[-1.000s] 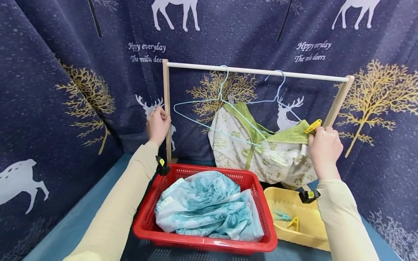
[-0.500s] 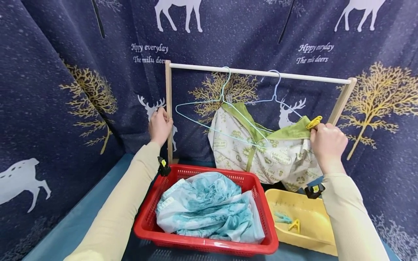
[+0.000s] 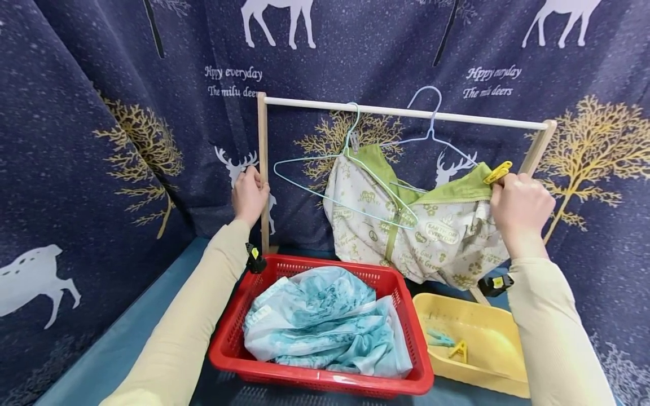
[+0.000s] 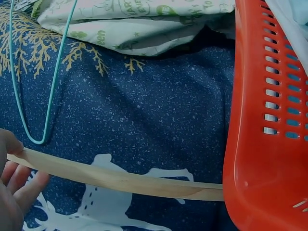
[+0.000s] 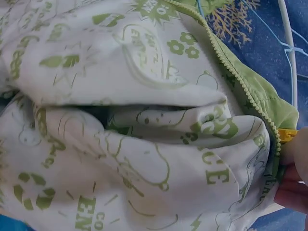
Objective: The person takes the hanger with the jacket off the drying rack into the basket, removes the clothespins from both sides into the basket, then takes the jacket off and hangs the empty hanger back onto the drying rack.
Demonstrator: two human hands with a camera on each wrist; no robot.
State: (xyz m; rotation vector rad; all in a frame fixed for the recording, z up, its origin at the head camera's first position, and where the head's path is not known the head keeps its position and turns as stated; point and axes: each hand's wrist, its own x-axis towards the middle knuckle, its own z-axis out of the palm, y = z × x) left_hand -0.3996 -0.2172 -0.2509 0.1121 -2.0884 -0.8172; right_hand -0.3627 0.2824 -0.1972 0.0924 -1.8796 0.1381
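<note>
A white garment with green print and a green zippered edge [image 3: 447, 225] hangs from a blue hanger [image 3: 431, 135]. The hanger's hook stands above the white rail [image 3: 315, 105]. At the garment's upper right corner a yellow clothespin [image 3: 497, 172] clips the green edge, and a pale clip [image 3: 354, 141] shows at its left corner. My right hand [image 3: 522, 211] grips the corner just beneath the yellow clothespin. My left hand [image 3: 250, 194] pinches the rack's left wooden post [image 4: 115, 179] between thumb and fingers. A bare light-teal hanger [image 3: 345, 163] hangs in front of the garment.
Below the rack stands a red perforated basket [image 3: 424, 361] holding a crumpled teal-and-white garment [image 3: 325, 316]. To its right sits a yellow bin [image 3: 487, 338] with a teal clothespin [image 3: 439, 338] and another yellow clothespin [image 3: 459, 351]. A dark blue printed curtain [image 3: 127, 270] hangs behind.
My right hand has moved up and to the right with the garment's corner. The blue hanger's hook has risen above the rail. My left hand stays on the post.
</note>
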